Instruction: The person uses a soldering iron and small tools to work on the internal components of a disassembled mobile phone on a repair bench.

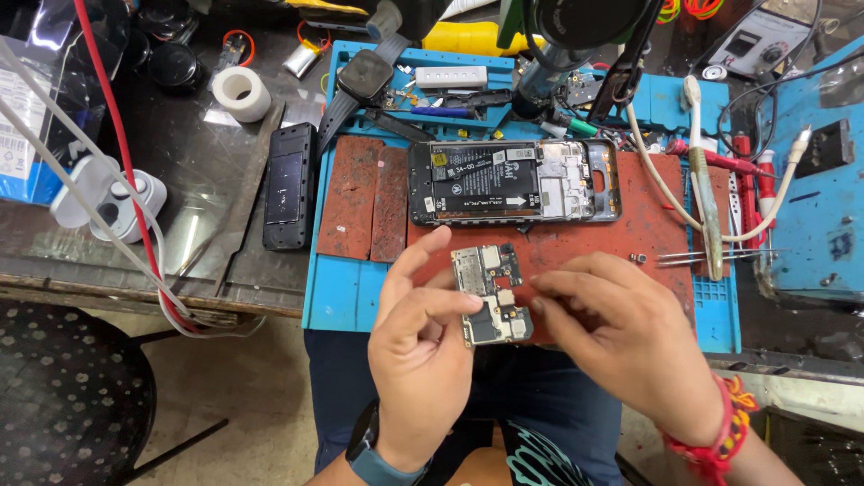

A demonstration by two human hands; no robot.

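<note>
Green circuit board (490, 295), metal-shielded chips.

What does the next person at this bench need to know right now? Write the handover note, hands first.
Left hand: grips the small circuit board by its left edge, thumb and fingers.
Right hand: fingertips on the board's right edge.
The board is held above the red work mat, clear of it.
Opened phone: lies on the mat behind the board, back cover off, battery showing.
Done: board is out of the phone.
Left: board not refitted; phone still open.
Tweezers lie at the mat's right; a black phone lies to the left.
</note>
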